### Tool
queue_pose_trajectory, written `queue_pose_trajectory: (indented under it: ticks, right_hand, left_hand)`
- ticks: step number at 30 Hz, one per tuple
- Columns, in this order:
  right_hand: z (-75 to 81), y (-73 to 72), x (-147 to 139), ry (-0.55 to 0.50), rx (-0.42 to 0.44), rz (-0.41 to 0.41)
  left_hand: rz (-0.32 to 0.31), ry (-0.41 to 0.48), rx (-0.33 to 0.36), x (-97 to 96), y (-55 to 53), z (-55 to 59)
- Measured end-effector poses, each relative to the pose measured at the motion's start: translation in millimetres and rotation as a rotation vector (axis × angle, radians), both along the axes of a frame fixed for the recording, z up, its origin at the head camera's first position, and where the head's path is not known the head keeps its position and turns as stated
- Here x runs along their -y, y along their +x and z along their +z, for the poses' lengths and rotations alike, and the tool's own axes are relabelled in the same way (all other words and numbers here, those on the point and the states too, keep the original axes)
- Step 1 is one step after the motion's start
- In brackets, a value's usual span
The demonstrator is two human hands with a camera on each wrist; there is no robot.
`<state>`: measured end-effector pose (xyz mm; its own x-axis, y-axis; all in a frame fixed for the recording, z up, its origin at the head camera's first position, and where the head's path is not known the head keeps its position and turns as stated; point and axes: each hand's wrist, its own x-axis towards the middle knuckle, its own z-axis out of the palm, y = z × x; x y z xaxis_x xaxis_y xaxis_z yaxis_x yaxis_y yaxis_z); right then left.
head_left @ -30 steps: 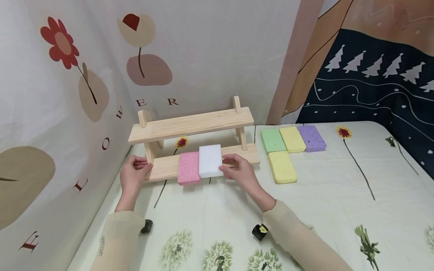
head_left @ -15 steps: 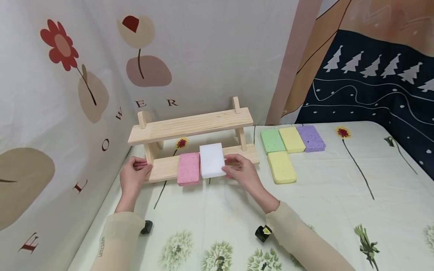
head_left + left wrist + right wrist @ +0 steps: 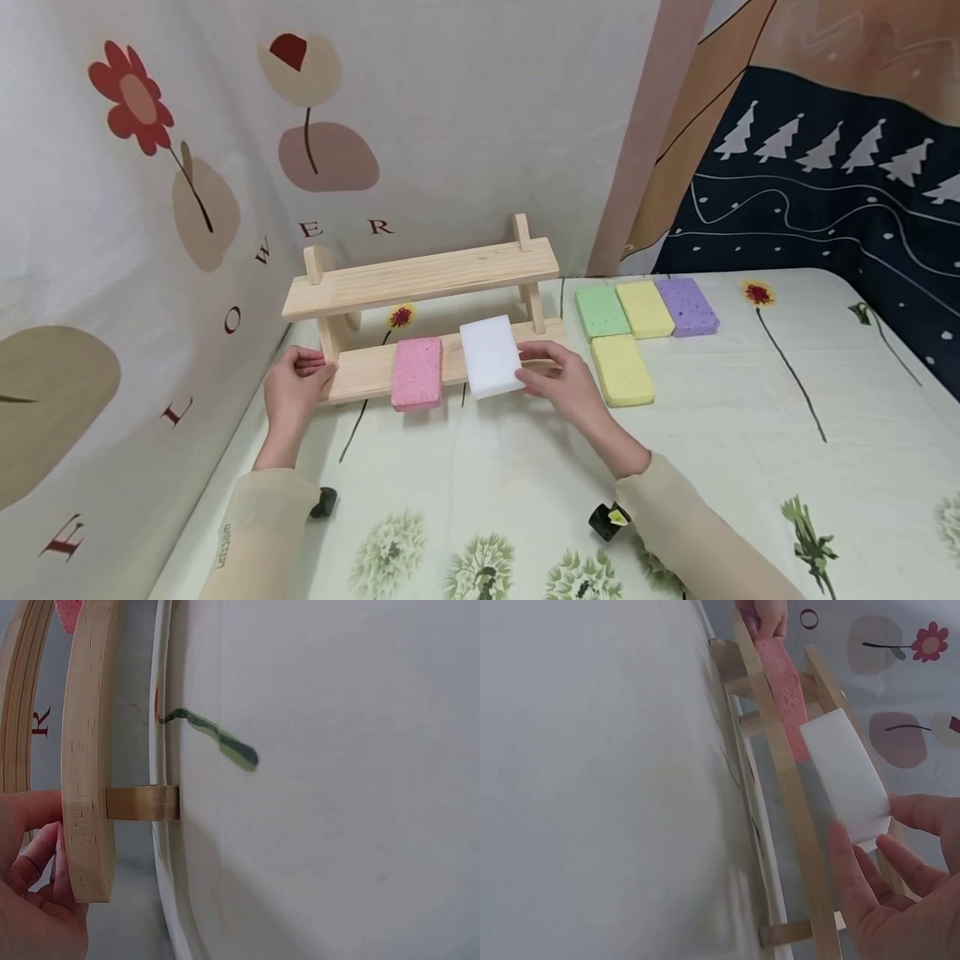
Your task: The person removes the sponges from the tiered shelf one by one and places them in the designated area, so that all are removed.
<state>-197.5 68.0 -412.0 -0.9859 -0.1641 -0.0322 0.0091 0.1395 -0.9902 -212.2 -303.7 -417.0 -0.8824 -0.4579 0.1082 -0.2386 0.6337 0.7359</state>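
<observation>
A small two-tier wooden shelf [image 3: 435, 279] stands at the back of the table. My left hand [image 3: 295, 387] grips the left end of its lower board; in the left wrist view, fingers [image 3: 41, 859] curl against that board [image 3: 88, 750]. A pink sponge [image 3: 417, 373] lies on the lower board and juts past its front edge. To its right, with a gap between, a white melamine sponge [image 3: 491, 357] is tilted over the same board. My right hand [image 3: 558, 375] pinches the white sponge by its right side, thumb and fingertips on it in the right wrist view [image 3: 847, 776].
Right of the shelf lie a green sponge [image 3: 603, 312], a yellow sponge [image 3: 646, 310] and a purple sponge [image 3: 687, 307] in a row. A second yellow sponge [image 3: 622, 371] lies in front of them. Printed fabric walls [image 3: 480, 108] close off the back and left side.
My right hand has moved right with the white sponge, opening a gap from the pink one and turning it slightly. My left hand and the pink sponge stay put.
</observation>
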Motion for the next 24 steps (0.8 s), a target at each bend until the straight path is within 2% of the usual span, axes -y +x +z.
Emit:
queue_pose_trajectory:
  ticks: [14,24]
  right_hand:
    - [3.5,2.5,-51.1,0.089,0.007,-0.063]
    - [7.1,6.2,-103.1,0.146,-0.006,-0.095]
  left_hand:
    - [0.004,0.005,0.000,-0.1,-0.7,0.6]
    - [0.001,0.001,-0.001,-0.4,-0.3,0.2]
